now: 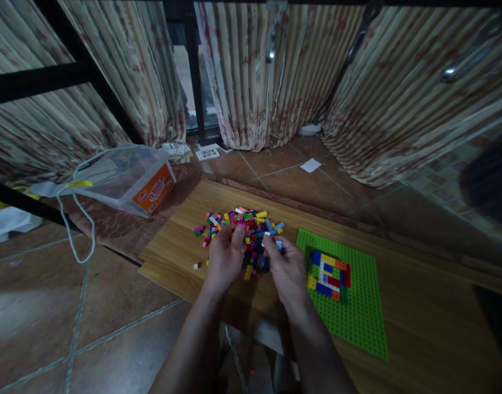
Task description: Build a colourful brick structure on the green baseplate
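Note:
A loose heap of small coloured toy bricks (251,221) lies on the wooden table in front of me. My left hand (226,254) is over the near left side of the heap, its thumb and fingers apart and reaching among the bricks; the fingertips are partly hidden. At the right side of the heap, my right hand (287,265) pinches a small white brick (266,235) between thumb and fingers. A light blue brick (279,244) shows by its fingers. Right of that hand, a multicoloured square of bricks (328,275) sits on a green baseplate (363,306).
The wooden table (173,241) runs left to right. A single white brick (196,266) lies near its left front edge. On the floor to the left is a clear plastic tub (123,183) with an orange label. Striped curtains (275,82) hang behind, and paper (310,164) lies on the tiles.

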`<state>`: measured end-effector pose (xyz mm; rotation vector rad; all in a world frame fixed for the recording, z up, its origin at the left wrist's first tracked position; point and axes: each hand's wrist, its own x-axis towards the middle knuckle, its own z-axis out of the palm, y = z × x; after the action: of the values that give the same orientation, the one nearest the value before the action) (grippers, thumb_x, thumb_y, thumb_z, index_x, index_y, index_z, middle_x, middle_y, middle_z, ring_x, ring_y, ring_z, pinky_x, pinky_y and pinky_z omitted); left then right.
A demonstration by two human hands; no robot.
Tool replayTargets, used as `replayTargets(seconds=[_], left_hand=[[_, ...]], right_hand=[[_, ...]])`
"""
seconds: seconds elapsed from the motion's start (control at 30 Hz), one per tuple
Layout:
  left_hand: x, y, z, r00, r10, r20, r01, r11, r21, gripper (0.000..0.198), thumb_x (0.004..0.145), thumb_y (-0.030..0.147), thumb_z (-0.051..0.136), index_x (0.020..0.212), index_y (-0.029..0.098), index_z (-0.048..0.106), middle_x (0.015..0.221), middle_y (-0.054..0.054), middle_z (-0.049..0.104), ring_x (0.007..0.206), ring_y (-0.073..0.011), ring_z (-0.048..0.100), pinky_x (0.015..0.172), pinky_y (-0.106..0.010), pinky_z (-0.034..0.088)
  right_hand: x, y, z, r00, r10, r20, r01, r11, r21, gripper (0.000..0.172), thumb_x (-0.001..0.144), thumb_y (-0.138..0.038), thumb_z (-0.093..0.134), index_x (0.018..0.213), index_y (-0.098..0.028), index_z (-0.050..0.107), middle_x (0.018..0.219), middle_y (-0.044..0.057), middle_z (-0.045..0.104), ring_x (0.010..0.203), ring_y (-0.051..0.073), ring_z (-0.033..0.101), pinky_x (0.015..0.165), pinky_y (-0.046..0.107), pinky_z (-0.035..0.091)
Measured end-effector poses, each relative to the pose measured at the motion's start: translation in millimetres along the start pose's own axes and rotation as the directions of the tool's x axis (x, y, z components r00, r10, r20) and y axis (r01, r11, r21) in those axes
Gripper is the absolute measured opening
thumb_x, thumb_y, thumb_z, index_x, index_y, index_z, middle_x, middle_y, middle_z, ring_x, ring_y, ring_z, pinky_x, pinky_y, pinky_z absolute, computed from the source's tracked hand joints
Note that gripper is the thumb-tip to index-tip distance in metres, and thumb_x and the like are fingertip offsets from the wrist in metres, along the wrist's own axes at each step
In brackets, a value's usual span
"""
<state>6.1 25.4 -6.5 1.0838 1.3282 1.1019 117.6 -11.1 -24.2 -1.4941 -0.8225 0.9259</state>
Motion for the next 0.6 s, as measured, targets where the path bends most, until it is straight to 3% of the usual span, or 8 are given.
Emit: replayTargets(seconds=[0.1, 0.23, 0.43, 0.6], left_hand=[[12.1, -1.5, -12.8, 0.991, 0.086, -0.101, -0.052, 0.952, 0.301, 0.019, 0.081, 0.038, 0.06, 0.078, 0.02, 0.065, 0.054, 0.003, 0.051, 0.051, -0.0138, 0.047, 0.051, -0.023, 0.031], [18.4, 3.0, -21.3, 0.985, 0.129, -0.116, -0.06, 0.88, 0.471, 0.019, 0.079, 0.035, 0.063, 0.069, 0.02, 0.068, 0.053, 0.002, 0.052, 0.054, -0.0147, 0.047, 0.054, -0.024, 0.027], [20.3, -1.0, -25.8, 0.989, 0.139, -0.05, -0.11, 0.918, 0.382, 0.038, 0.084, 0.044, 0.056, 0.056, 0.019, 0.058, 0.048, 0.004, 0.044, 0.05, -0.012, 0.041, 0.051, -0.024, 0.025], [18.3, -4.7, -18.7, 0.997, 0.074, -0.038, -0.07, 0.993, 0.095, 0.038, 0.086, 0.049, 0.052, 0.066, 0.018, 0.062, 0.047, 0.004, 0.043, 0.043, -0.0098, 0.033, 0.047, -0.025, 0.024]], right_hand=[[6.9, 3.8, -11.1, 0.992, -0.11, -0.068, 0.083, 0.944, -0.319, 0.031, 0.079, -0.049, 0.062, 0.077, -0.018, 0.068, 0.054, -0.003, 0.056, 0.05, 0.012, 0.046, 0.049, 0.025, 0.032], [6.9, 4.5, -14.4, 0.99, -0.14, -0.007, 0.125, 0.907, -0.402, 0.028, 0.081, -0.044, 0.06, 0.085, -0.019, 0.072, 0.06, 0.0, 0.065, 0.053, 0.015, 0.054, 0.052, 0.026, 0.036], [4.7, 3.7, -10.7, 0.992, -0.119, 0.038, 0.125, 0.948, -0.292, 0.029, 0.084, -0.042, 0.057, 0.092, -0.02, 0.073, 0.072, 0.004, 0.073, 0.065, 0.02, 0.065, 0.061, 0.029, 0.046], [-1.5, -2.5, -4.9, 0.995, -0.098, 0.027, 0.1, 0.986, -0.134, 0.026, 0.083, -0.042, 0.06, 0.086, -0.019, 0.072, 0.068, 0.002, 0.07, 0.063, 0.017, 0.062, 0.061, 0.027, 0.047]])
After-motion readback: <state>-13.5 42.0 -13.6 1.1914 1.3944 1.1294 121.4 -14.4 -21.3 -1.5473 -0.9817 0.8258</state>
